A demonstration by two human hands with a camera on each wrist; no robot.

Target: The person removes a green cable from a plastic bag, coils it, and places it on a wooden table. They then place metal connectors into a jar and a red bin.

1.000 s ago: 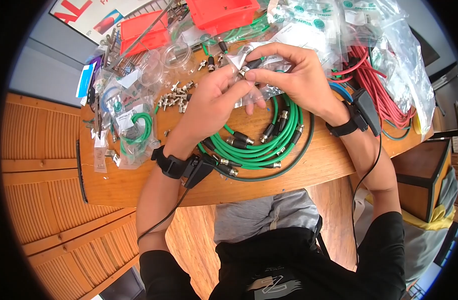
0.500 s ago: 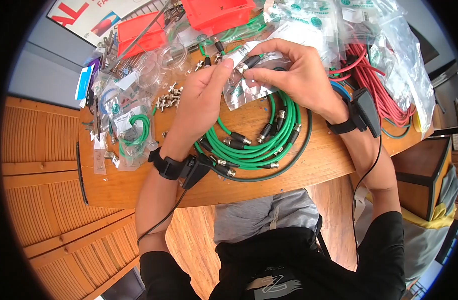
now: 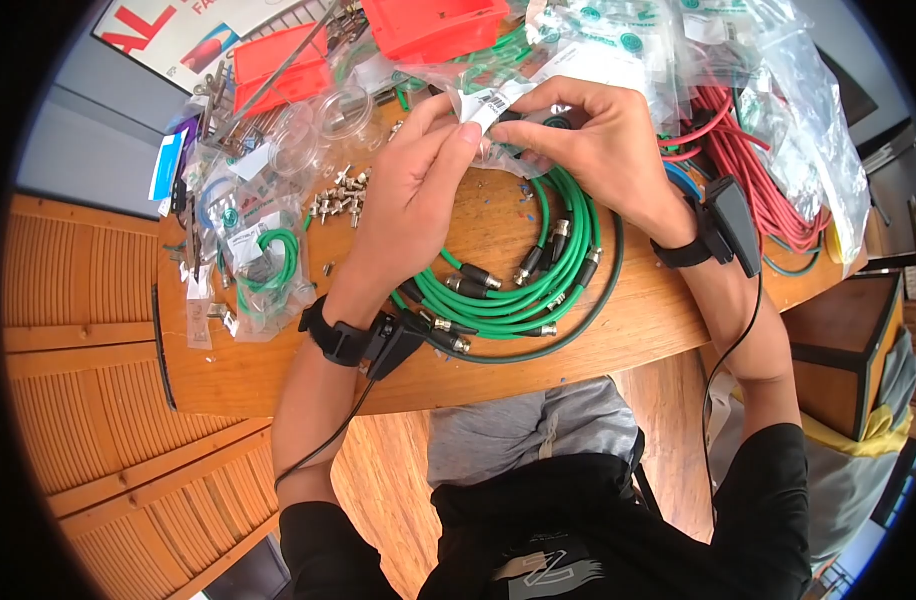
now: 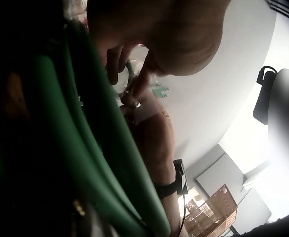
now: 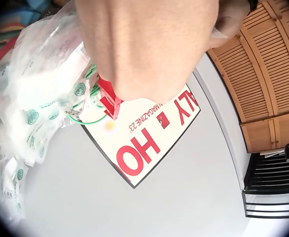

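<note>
My left hand [image 3: 413, 195] pinches a clear plastic bag [image 3: 523, 160] by its white printed label [image 3: 486, 104], thumb on top. Opposite it, my right hand [image 3: 610, 150] bends thumb and forefinger together at the same bag, its fingertips close to the left thumb. Dark connector parts show behind the right fingers, mostly hidden. Below both hands lies a coil of green cable [image 3: 498, 318] with black-booted metal BNC connectors [image 3: 478, 278]. In the left wrist view the green cable [image 4: 92, 148] looms in front, and the right hand [image 4: 152, 131] shows beyond it.
Loose metal connectors [image 3: 340, 196] lie left of the hands, beside clear round tubs [image 3: 346, 112] and bagged green cable [image 3: 278, 255]. Red bins [image 3: 438, 28] stand at the back. Plastic bags [image 3: 618, 60] and red cables [image 3: 768, 180] fill the right side.
The left hand has shifted slightly, its thumb now over the label. The bag has been raised and turned, and the black-booted connector seen by the right fingers earlier is now mostly hidden.
</note>
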